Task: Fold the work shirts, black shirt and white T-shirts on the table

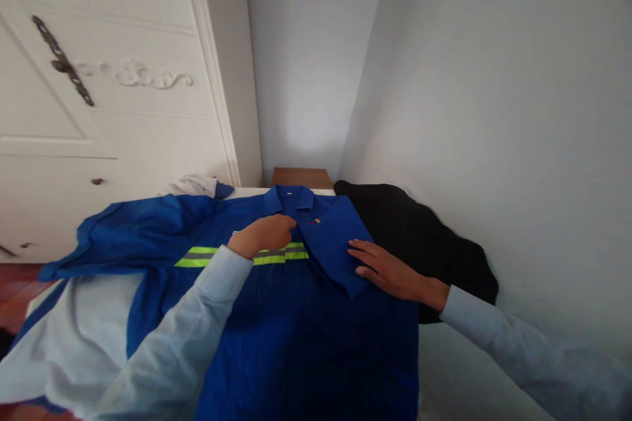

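A blue work jacket (296, 329) with a yellow-green and grey reflective stripe lies spread out, its collar at the far end. One sleeve stretches out to the left. On the right side a section of blue cloth with a small coloured emblem is folded across the front, and the other sleeve does not show. My left hand (266, 234) is closed at the jacket's front just below the collar, its fingertips pinching the cloth near the front edge. My right hand (388, 270) rests flat on the folded section at the right, fingers stretched out.
A black cloth item (424, 237) lies to the right against the grey wall. White-grey cloth (89, 322) hangs at the left under the blue sleeve. Behind the collar stands a brown wooden surface (302, 177). A white cabinet (148, 125) with a dark handle rises at the left.
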`<move>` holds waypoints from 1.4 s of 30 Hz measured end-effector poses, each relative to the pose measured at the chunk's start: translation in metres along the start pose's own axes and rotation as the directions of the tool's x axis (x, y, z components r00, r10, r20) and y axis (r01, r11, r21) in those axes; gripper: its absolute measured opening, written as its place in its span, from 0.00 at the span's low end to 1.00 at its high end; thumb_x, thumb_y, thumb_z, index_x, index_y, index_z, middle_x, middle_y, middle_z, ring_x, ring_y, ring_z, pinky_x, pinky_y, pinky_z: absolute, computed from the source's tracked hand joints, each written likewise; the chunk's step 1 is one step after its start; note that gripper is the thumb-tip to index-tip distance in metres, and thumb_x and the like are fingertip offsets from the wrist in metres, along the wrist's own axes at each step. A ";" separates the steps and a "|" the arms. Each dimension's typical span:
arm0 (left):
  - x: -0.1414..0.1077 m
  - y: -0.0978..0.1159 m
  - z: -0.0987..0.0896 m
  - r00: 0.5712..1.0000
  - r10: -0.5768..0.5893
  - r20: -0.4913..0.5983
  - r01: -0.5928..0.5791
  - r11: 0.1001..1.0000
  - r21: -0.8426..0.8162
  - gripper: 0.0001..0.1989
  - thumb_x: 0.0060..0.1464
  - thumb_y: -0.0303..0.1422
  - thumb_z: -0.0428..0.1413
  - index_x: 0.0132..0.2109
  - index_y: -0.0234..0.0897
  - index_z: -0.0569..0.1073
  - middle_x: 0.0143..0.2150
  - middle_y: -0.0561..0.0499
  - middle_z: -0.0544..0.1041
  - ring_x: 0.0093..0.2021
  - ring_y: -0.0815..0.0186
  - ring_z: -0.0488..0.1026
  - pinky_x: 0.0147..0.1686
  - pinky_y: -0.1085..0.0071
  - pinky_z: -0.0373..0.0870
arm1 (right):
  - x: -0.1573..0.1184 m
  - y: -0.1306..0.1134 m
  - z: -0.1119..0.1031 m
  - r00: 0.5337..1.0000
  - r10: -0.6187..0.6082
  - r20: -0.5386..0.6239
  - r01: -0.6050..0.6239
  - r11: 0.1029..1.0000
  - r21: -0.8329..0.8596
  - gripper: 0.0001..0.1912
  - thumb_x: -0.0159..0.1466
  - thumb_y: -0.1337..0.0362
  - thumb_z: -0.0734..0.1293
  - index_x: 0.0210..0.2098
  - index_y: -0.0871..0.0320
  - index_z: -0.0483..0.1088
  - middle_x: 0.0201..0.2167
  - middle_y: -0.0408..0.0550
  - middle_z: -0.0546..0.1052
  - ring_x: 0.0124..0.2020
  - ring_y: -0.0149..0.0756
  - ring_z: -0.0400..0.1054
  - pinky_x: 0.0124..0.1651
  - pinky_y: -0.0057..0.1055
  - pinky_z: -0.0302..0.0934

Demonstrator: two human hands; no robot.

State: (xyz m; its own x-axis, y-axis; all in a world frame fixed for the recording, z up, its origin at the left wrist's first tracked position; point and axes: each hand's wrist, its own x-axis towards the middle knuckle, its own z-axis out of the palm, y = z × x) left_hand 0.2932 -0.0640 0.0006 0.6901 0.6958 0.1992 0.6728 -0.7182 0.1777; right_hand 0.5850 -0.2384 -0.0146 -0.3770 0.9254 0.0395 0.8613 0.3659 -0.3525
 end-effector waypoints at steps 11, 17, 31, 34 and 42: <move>0.014 0.078 0.053 0.973 0.223 0.059 -0.218 0.973 -0.082 0.37 0.67 0.54 0.42 0.70 0.30 0.61 0.72 0.34 0.60 0.74 0.47 0.51 0.70 0.51 0.51 | 0.010 -0.001 -0.014 1.000 -0.006 0.001 0.006 1.000 -0.015 0.33 0.73 0.45 0.56 0.69 0.56 0.61 0.71 0.56 0.61 0.73 0.47 0.52 0.74 0.53 0.46; 0.007 0.074 0.074 0.975 0.211 0.063 -0.209 0.977 -0.038 0.38 0.67 0.56 0.40 0.71 0.33 0.61 0.73 0.34 0.59 0.74 0.48 0.52 0.71 0.52 0.45 | -0.030 0.017 -0.012 0.995 0.064 0.077 -0.062 0.998 -0.025 0.39 0.70 0.43 0.59 0.71 0.61 0.57 0.72 0.59 0.57 0.74 0.50 0.49 0.75 0.52 0.46; 0.009 0.075 0.072 0.972 0.219 0.081 -0.218 0.976 -0.022 0.38 0.67 0.55 0.41 0.71 0.32 0.61 0.73 0.34 0.58 0.74 0.47 0.51 0.72 0.50 0.45 | -0.064 0.020 -0.002 0.972 -0.053 -0.228 -0.002 0.972 -0.234 0.16 0.72 0.60 0.61 0.53 0.57 0.77 0.50 0.55 0.81 0.54 0.47 0.73 0.60 0.49 0.68; 0.009 0.074 0.072 0.973 0.214 0.092 -0.213 0.977 -0.019 0.38 0.67 0.55 0.40 0.71 0.32 0.60 0.73 0.34 0.57 0.74 0.48 0.50 0.72 0.51 0.44 | -0.051 0.014 -0.005 0.967 -0.140 -0.213 0.048 0.920 -0.389 0.14 0.69 0.66 0.64 0.52 0.60 0.76 0.48 0.58 0.80 0.49 0.48 0.74 0.54 0.49 0.70; 0.009 0.073 0.075 0.972 0.219 0.086 -0.216 0.975 -0.046 0.45 0.63 0.63 0.38 0.71 0.32 0.60 0.73 0.34 0.57 0.74 0.47 0.50 0.71 0.50 0.44 | -0.055 0.019 -0.007 0.943 -0.279 -0.182 0.139 0.827 -0.545 0.10 0.69 0.70 0.63 0.42 0.60 0.78 0.42 0.53 0.82 0.41 0.44 0.74 0.43 0.41 0.69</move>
State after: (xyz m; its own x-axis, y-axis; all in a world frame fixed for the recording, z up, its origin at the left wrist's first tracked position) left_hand 0.3678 -0.1093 -0.0566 0.8412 0.5196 0.1493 0.4948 -0.8513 0.1748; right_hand 0.6250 -0.2813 -0.0168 -0.5335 0.7887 0.3053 0.8453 0.4854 0.2231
